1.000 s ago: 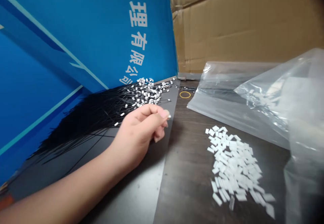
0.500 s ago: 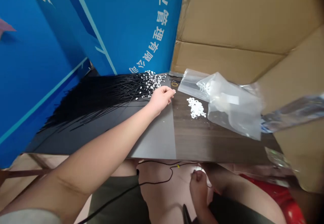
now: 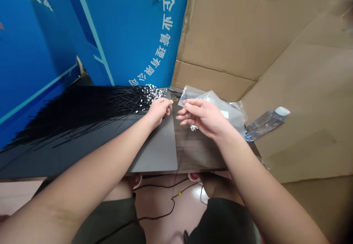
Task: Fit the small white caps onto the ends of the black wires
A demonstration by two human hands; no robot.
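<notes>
Black wires (image 3: 82, 113), white tips (image 3: 151, 94) just beside left hand (image 3: 159, 111)

My left hand (image 3: 159, 111) is bunched at the white-tipped ends of a fan of black wires (image 3: 82, 117) on the table (image 3: 198, 155); can't tell if it's gripping any. My right hand (image 3: 202, 117) is open just above a small pile of white connectors (image 3: 193, 127), right by a clear plastic bag (image 3: 220, 106). Water bottle (image 3: 264, 126) lies against cardboard (image 3: 303, 152) to the right.
</notes>
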